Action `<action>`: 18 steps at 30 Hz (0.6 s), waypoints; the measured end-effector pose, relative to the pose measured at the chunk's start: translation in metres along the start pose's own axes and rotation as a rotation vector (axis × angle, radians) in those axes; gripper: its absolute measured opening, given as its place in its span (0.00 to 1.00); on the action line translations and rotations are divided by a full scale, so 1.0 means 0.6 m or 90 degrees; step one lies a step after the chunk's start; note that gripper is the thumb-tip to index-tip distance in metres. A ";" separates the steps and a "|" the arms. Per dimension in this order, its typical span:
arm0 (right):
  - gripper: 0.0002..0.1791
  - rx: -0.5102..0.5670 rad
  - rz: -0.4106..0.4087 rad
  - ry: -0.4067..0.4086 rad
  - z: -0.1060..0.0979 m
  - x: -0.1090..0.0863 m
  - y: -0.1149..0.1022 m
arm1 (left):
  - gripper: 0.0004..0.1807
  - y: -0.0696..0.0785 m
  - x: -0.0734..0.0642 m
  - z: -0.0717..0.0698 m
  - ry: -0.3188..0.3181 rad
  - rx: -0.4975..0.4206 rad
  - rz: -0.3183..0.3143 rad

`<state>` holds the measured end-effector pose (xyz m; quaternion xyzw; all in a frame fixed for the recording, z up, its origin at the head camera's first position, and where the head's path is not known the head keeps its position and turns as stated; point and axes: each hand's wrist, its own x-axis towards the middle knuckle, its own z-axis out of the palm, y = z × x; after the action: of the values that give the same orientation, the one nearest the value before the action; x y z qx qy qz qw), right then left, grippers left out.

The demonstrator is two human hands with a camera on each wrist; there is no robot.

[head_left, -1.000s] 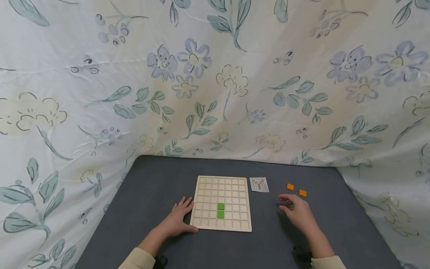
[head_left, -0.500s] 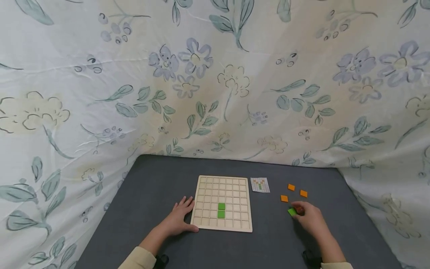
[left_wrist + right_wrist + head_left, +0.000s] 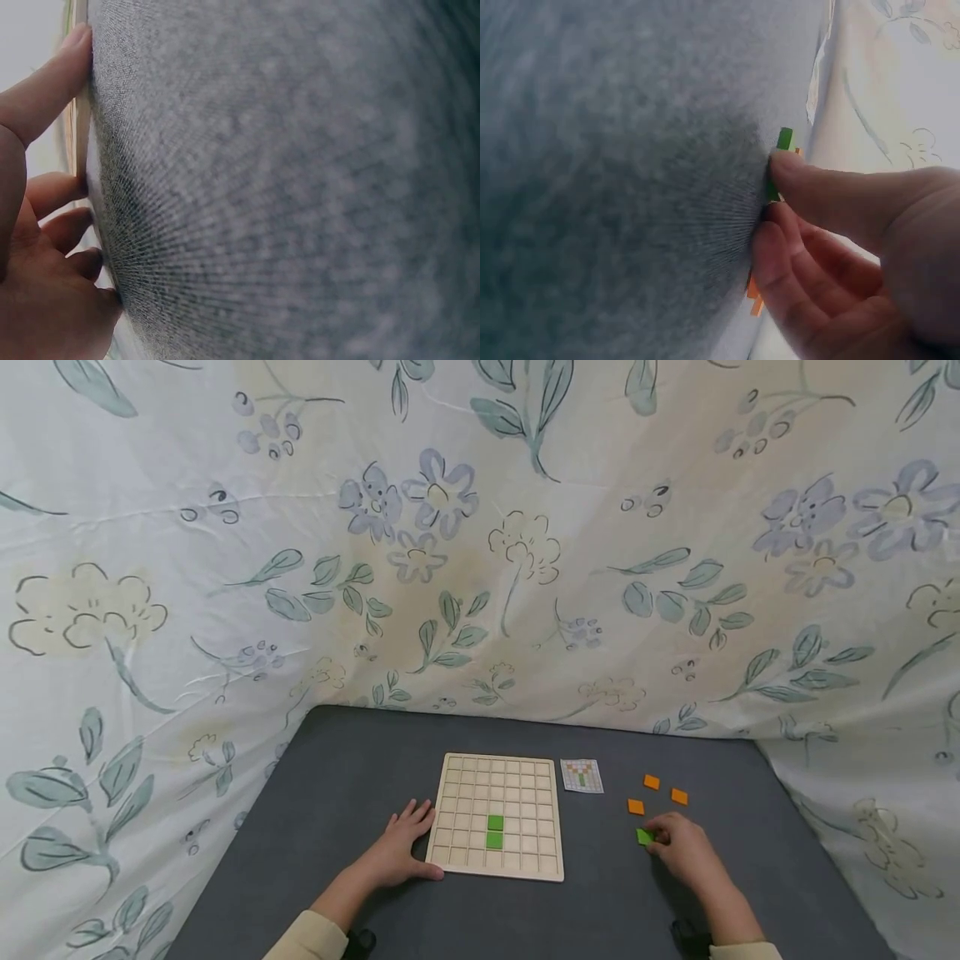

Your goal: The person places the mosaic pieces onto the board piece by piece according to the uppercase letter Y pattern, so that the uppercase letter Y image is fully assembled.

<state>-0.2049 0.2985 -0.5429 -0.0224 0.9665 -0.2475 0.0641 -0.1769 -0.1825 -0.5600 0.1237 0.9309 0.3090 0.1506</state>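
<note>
A wooden grid board (image 3: pixel 525 875) lies on the dark table with two green square tiles (image 3: pixel 495 831) side by side in one of its columns. My left hand (image 3: pixel 397 850) rests at the board's left edge, fingers spread and thumb at the near corner. On the right, my right hand (image 3: pixel 688 853) pinches another green tile (image 3: pixel 644 837) low at the tabletop. The right wrist view shows the thumb on this green tile (image 3: pixel 784 139), with the other fingers curled beside it. Three orange tiles (image 3: pixel 636 807) lie just beyond that hand.
A small printed card (image 3: pixel 582 776) with a coloured grid pattern lies right of the board's far corner. The dark grey table (image 3: pixel 360 760) is bordered at the back and sides by a hanging floral cloth (image 3: pixel 480 635).
My right hand has moved right and nearer from beside the orange tiles, uncovering a third one. It now pinches a green tile at the table. The left hand stays at the board.
</note>
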 end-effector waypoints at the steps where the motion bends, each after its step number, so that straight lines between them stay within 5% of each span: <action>1: 0.16 -0.003 -0.005 0.001 0.000 0.000 0.000 | 0.60 0.000 0.000 0.000 0.001 -0.002 0.001; 18: 0.16 -0.055 -0.121 0.043 0.006 0.003 -0.036 | 0.60 -0.002 0.000 0.003 0.006 -0.005 0.007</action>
<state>-0.2059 0.2776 -0.5359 -0.1081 0.9715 -0.2108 0.0068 -0.1766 -0.1825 -0.5620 0.1265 0.9298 0.3137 0.1452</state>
